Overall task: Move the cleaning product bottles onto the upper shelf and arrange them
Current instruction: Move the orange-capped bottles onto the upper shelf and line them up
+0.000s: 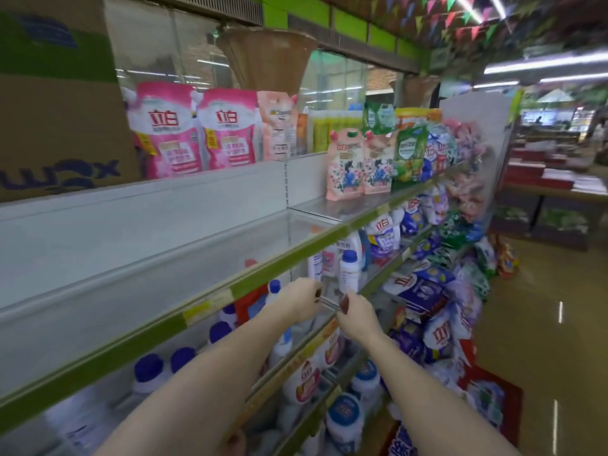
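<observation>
Both hands' fingers (317,292) pinch a thin rod (327,303) beneath the bare upper shelf (158,278) edge.

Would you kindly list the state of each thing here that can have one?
Left hand: reaching under the shelf, grip unclear.
Right hand: reaching, grip unclear.
Upper shelf: bare on the near stretch.
White bottle with blue cap: upright, capped, on the lower shelf.
Pink pouches: standing on top.

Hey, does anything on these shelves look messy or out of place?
Yes. The detergent bags on the lower right shelves lie slumped in a heap, some jutting past the shelf edge, while the pink pouches up top stand upright. The upper shelf holds no bottles.
</observation>
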Demonstrator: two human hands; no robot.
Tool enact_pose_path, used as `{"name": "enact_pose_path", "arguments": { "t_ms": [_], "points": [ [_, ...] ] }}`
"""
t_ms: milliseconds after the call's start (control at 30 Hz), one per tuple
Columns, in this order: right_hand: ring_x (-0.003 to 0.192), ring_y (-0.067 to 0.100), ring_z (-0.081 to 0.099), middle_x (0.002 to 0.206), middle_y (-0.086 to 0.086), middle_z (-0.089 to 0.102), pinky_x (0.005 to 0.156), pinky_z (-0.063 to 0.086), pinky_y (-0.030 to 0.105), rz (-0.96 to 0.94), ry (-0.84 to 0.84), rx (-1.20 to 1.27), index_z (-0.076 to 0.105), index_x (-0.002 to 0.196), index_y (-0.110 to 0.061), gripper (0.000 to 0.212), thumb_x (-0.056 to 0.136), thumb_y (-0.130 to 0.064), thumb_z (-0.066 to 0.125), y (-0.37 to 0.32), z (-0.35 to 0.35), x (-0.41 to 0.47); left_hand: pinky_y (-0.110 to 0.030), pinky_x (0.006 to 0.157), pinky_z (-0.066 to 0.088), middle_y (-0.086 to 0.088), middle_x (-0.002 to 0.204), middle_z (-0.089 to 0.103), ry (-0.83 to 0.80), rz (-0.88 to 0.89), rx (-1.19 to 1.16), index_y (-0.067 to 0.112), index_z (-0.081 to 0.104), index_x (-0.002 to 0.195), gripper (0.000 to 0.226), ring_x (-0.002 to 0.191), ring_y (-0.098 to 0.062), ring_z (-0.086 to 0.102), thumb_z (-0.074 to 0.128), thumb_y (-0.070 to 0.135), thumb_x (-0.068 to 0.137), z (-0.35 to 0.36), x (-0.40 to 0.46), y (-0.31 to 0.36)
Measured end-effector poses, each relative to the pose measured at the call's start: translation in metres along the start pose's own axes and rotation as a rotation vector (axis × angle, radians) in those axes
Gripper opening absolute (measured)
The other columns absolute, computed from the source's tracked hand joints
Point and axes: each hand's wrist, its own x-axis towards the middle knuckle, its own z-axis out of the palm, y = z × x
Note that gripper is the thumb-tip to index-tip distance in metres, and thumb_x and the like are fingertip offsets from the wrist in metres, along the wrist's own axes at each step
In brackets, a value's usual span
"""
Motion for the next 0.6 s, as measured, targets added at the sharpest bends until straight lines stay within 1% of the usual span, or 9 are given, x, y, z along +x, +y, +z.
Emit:
{"name": "enact_pose_path", "arguments": {
  "t_ms": [67,167,233,300,367,433,500,567,600],
  "points": [
    [0.086,0.026,0.057,0.091,0.006,0.057,0.075,0.049,0.04,0.023,-0.007,0.046,0.048,0.085,-0.017,0.014,0.091,-0.014,0.061,0.015,0.004,0.009,-0.041,0.072,0.05,-0.016,0.1,0.062,-0.024,-0.049,-0.029,0.012,0.049,0.085,0.008,0.093,-0.035,0.061,0.052,0.012,0.092,0.017,0.014,0.0],
    [0.088,0.022,0.059,0.094,0.004,0.061,0.073,0.049,0.035,0.032,0.006,0.102,0.056,0.094,-0.013,0.007,0.092,-0.014,0.062,0.034,0.009,0.025,-0.033,0.067,0.038,-0.015,0.096,0.062,0.011,-0.109,-0.124,0.013,0.047,0.083,0.011,0.09,-0.033,0.06,0.051,0.005,0.09,0.038,0.036,0.001],
    [0.092,0.02,0.061,0.097,0.002,0.063,0.075,0.047,0.031,0.042,0.005,0.14,0.058,0.095,-0.015,0.006,0.093,-0.012,0.062,0.045,0.012,0.039,-0.032,0.069,0.038,-0.008,0.089,0.059,0.027,-0.176,-0.195,0.015,0.048,0.082,0.015,0.081,-0.024,0.056,0.052,0.003,0.09,0.053,0.053,0.002],
    [0.094,0.02,0.061,0.099,0.002,0.064,0.078,0.05,0.033,0.049,0.017,0.164,0.058,0.096,-0.016,0.007,0.092,-0.011,0.061,0.054,0.015,0.058,-0.03,0.07,0.043,-0.001,0.083,0.057,0.032,-0.263,-0.299,0.019,0.047,0.076,0.023,0.074,-0.015,0.052,0.053,0.003,0.091,0.069,0.076,0.0],
    [0.096,0.02,0.061,0.103,0.002,0.064,0.082,0.05,0.033,0.067,0.009,0.171,0.059,0.1,-0.015,0.008,0.093,-0.011,0.06,0.061,0.016,0.082,-0.032,0.073,0.048,-0.003,0.088,0.059,0.026,-0.348,-0.359,0.021,0.048,0.078,0.021,0.079,-0.016,0.056,0.053,0.007,0.093,0.085,0.101,-0.006],
    [0.097,0.021,0.06,0.104,0.004,0.064,0.081,0.049,0.033,0.058,-0.024,0.13,0.058,0.102,-0.014,0.011,0.093,-0.01,0.059,0.065,0.019,0.108,-0.033,0.074,0.045,-0.006,0.096,0.06,0.04,-0.401,-0.388,0.018,0.053,0.086,0.011,0.087,-0.021,0.057,0.054,0.012,0.094,0.101,0.126,-0.014],
    [0.094,0.022,0.061,0.1,0.003,0.063,0.079,0.05,0.034,0.067,-0.078,0.1,0.057,0.1,-0.015,0.012,0.091,-0.006,0.059,0.071,0.025,0.136,-0.032,0.079,0.046,-0.009,0.1,0.063,0.062,-0.472,-0.478,0.015,0.06,0.092,0.003,0.096,-0.025,0.06,0.057,0.013,0.092,0.113,0.15,-0.023],
    [0.089,0.021,0.061,0.092,0.0,0.061,0.076,0.051,0.033,0.06,-0.135,0.057,0.055,0.099,-0.017,0.011,0.093,-0.009,0.059,0.074,0.03,0.161,-0.028,0.079,0.046,-0.008,0.095,0.065,0.103,-0.566,-0.626,0.013,0.061,0.091,0.003,0.096,-0.026,0.063,0.06,0.011,0.09,0.126,0.175,-0.032],
    [0.085,0.021,0.06,0.086,-0.002,0.058,0.073,0.049,0.031,0.041,-0.16,0.035,0.053,0.094,-0.018,0.009,0.095,-0.01,0.058,0.077,0.034,0.173,-0.029,0.078,0.047,-0.01,0.094,0.066,0.121,-0.601,-0.68,0.012,0.061,0.091,0.003,0.096,-0.027,0.064,0.06,0.01,0.089,0.133,0.186,-0.036]
  ]
}}
